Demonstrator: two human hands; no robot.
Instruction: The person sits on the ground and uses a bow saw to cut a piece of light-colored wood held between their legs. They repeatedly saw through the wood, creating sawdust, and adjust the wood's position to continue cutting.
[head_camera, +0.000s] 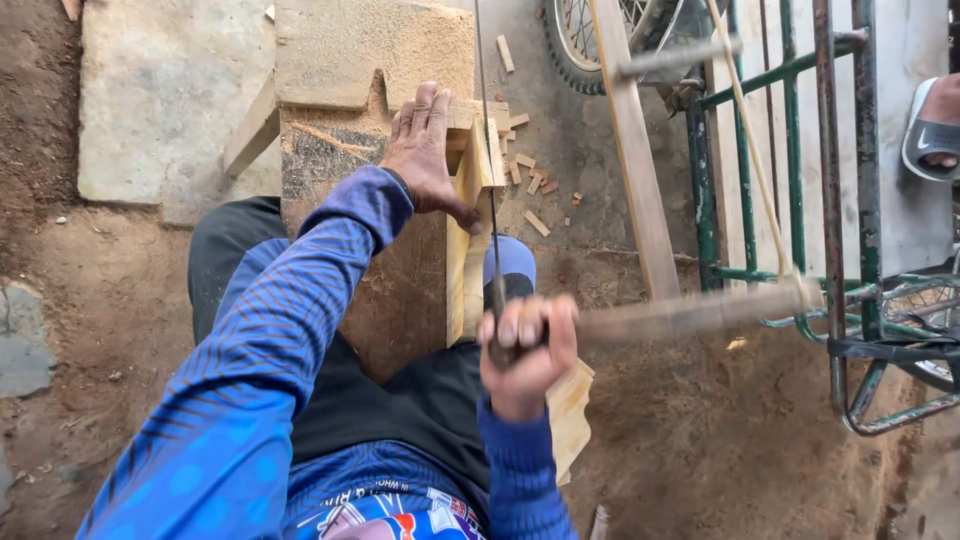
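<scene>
Pale yellow wooden plank (468, 235) stands on edge on sawdust-covered wooden block (330, 150). I judge sawing in hand. My left hand (425, 150) presses flat on plank top; right hand (527, 350) clenched round wooden frame saw (690, 312), thin blade (490, 180) beside plank. Next stroke needs firm bracing.

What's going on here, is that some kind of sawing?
Yes. A person in blue sleeves is sawing a pale wooden plank set on edge against a rough block. The left hand presses flat on the plank's top to steady it. The right hand grips the end of a wooden frame saw, whose thin blade runs along the plank. Small offcuts lie scattered on the ground beyond, near a green metal frame.
</scene>
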